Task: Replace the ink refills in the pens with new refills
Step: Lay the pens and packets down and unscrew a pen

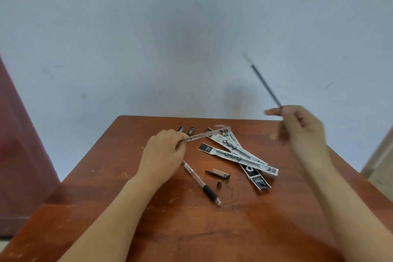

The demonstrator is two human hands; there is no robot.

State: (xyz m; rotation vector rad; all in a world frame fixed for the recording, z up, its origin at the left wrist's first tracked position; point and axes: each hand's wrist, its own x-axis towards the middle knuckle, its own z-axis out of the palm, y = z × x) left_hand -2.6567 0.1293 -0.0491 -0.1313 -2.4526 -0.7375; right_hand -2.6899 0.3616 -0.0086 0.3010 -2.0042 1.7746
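Up at the right of the frame, the right hand (302,125) pinched a dark refill (266,86) in its fingers, high above the counter (170,229). Centre frame, the left hand (163,155) gripped a clear sleeve (204,135); wrapper or barrel, I couldn't tell. The smart play was steadying that blurred refill, then feeding it straight into the pen (200,183).

Refill (266,85) in right hand (302,128), tube (204,135) in left hand (163,153)

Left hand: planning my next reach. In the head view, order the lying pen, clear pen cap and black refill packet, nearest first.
1. Pen, just right of the left hand.
2. Clear pen cap, farther right.
3. Black refill packet, rightmost.
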